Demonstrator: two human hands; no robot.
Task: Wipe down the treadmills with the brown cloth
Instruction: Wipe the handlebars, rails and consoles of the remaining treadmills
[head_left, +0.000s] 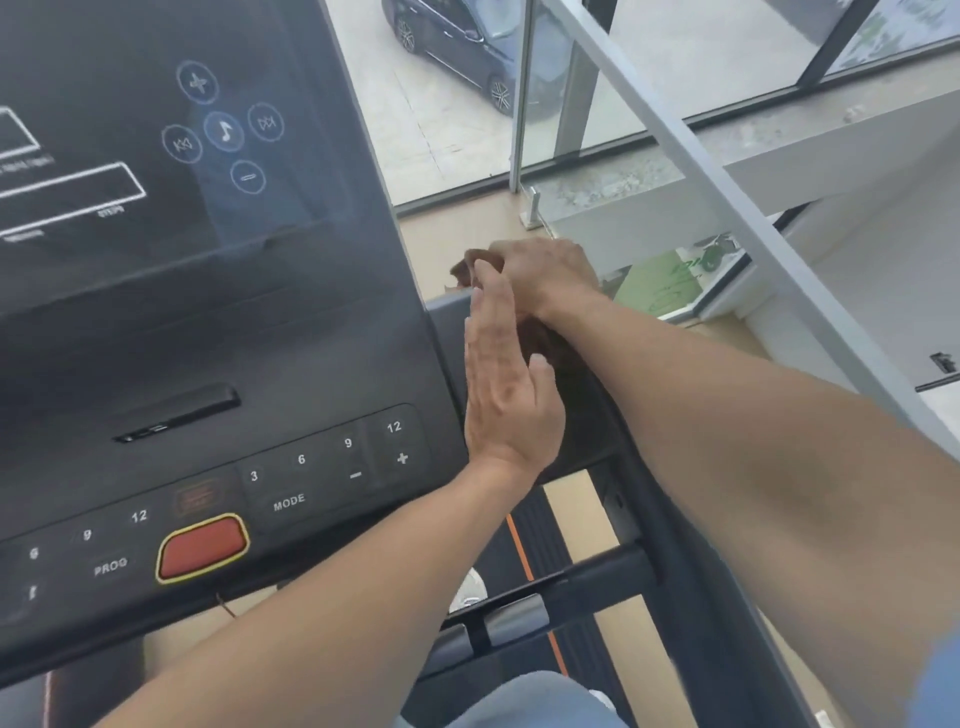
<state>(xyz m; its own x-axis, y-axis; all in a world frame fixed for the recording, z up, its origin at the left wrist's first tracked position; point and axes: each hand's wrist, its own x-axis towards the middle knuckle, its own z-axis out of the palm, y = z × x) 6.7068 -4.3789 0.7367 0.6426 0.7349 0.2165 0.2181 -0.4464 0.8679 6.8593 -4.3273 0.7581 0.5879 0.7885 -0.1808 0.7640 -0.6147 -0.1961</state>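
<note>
The treadmill console fills the left half of the view, a dark panel with a screen of music and skip icons above and rows of numbered speed keys, MODE and PROG labels below. A grey slanted beam crosses the upper right in front of the glass wall, through which a dark car is parked on paving outside. Below the console, the black side rail runs down toward the belt with its orange stripe.

The right hand reaches across to the console's right edge, fingers curled down over the brown cloth, which is bunched on the top corner of the black side tray; the forearm hides most of it. The left hand stands edge-on beside the tray, fingers straight and together, holding nothing. The red stop button sits near the lower left.
</note>
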